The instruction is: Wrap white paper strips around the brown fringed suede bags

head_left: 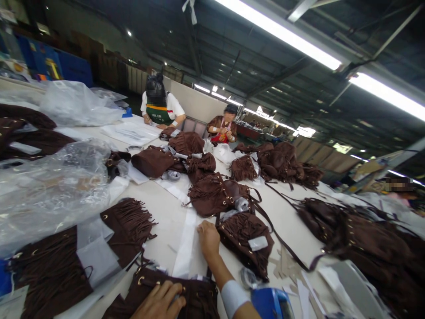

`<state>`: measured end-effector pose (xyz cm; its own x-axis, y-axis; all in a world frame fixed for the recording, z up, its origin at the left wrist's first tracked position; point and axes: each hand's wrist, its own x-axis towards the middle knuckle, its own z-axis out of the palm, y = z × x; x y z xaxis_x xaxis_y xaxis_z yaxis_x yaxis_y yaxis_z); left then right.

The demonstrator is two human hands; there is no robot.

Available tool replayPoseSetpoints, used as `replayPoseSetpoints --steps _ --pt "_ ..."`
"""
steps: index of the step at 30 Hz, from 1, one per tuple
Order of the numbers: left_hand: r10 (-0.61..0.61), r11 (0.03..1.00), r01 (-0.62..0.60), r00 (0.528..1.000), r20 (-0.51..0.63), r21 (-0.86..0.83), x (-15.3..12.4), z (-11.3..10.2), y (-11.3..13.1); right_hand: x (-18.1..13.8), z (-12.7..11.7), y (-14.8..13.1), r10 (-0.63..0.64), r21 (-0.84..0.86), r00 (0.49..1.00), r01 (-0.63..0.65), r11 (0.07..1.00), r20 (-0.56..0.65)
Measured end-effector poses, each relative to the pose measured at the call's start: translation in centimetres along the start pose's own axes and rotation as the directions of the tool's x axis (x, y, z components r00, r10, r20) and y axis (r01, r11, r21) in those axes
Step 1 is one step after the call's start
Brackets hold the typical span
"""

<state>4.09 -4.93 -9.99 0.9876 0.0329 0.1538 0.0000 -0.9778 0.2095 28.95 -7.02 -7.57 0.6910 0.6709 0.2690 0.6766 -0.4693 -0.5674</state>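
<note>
My left hand (161,301) rests on a dark brown fringed bag (195,294) at the bottom edge, fingers spread over its upper part near gold eyelets. Farther forward, my right hand (208,239) is closed, its fingers curled down at the table beside another brown bag (245,239). What it grips, if anything, is hidden. That bag lies on its side with a pale tag (257,243) on it. A white paper strip (186,239) runs along the table just left of my right hand.
More brown bags (212,195) lie across the table, with a heap (365,239) at right. Clear plastic bags (66,186) cover the left side. A blue tape dispenser (270,303) and paper scraps (303,288) sit right of my arm. Two people (161,106) work across the table.
</note>
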Motion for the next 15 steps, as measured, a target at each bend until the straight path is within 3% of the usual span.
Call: replayPoseSetpoints --steps 4,9,12,15 --pt "-0.059 0.995 0.06 0.998 0.015 -0.079 -0.2 0.0 0.2 0.9 -1.4 -0.3 0.1 0.163 0.994 -0.094 0.982 -0.034" --pt "-0.097 0.973 0.092 0.995 -0.013 -0.213 -1.1 -2.4 1.1 1.6 -3.0 -1.7 0.231 0.422 0.965 -0.261 0.868 0.123" --pt "-0.119 0.952 0.109 0.993 -0.016 -0.287 -1.2 -4.0 1.5 0.7 -4.4 -3.4 0.23 0.552 0.953 -0.302 0.777 0.199" --pt "-0.129 0.935 0.12 0.992 -0.003 -0.334 -1.2 -4.4 1.5 -1.1 -6.5 -5.4 0.183 0.63 0.965 -0.26 0.732 0.186"
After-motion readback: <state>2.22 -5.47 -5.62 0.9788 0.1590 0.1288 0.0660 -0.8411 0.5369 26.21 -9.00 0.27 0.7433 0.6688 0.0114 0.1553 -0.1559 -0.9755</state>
